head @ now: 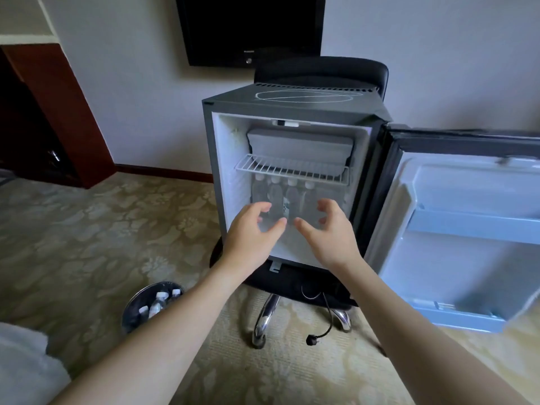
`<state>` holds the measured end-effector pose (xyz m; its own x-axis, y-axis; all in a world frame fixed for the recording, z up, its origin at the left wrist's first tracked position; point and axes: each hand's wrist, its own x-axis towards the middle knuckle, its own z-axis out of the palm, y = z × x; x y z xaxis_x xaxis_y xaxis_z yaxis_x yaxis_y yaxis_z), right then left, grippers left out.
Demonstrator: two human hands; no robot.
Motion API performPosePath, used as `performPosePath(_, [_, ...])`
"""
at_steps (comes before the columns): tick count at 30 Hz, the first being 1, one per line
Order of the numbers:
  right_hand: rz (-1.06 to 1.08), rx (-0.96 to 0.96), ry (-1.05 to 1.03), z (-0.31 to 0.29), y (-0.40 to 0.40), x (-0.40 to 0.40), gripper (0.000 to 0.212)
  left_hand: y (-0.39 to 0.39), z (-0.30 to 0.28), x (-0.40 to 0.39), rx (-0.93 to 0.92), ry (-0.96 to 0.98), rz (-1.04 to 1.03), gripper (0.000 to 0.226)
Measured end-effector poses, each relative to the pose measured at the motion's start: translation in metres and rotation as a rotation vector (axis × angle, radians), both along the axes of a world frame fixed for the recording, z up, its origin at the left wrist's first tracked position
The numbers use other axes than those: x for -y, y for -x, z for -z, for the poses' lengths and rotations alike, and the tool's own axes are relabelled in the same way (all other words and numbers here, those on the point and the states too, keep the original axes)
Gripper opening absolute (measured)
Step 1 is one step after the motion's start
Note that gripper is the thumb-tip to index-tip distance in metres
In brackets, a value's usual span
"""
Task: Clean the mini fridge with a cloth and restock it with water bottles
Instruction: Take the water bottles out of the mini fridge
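From the head camera, the mini fridge fills the centre of the frame with its door swung wide to the right, and a row of four water bottles stands upright on its floor beneath the wire shelf, long axes vertical, caps just under the wires. Both hands hover at the mouth of the compartment, in front of and slightly below that row: the left hand lines up with the two left bottles, the right hand with the two right ones, so each is about equally near its own pair. The fingers of the left hand are loosely curled and spread, as are those of the right, thumbs pointing inward toward each other, and neither has hold of anything (whether any fingertip brushes a bottle is hard to tell through the clear plastic). More bottles wait in a metal bucket on the carpet at lower left, nearer the left hand. Judging by this, the next move is either straightening the row or reaching down-left for another bottle. No cloth is clearly in view.
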<state>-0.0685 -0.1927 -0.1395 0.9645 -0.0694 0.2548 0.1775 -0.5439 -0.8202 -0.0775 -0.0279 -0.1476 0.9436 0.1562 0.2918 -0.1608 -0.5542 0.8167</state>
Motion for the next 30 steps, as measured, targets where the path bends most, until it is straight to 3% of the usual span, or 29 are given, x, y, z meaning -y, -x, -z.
performPosePath(14, [0.042, -0.16, -0.056, 0.041, -0.109, 0.006, 0.067, -0.114, 0.034, 0.017, -0.169, 0.022, 0.062, 0.045])
performPosePath(24, [0.055, -0.193, -0.174, 0.086, -0.189, 0.0, 0.073, -0.209, 0.062, 0.028, -0.193, 0.024, 0.081, 0.046])
performPosePath(30, [0.136, -0.164, -0.288, 0.109, -0.233, -0.004, 0.054, -0.248, 0.085, 0.033, -0.205, 0.029, 0.089, 0.033])
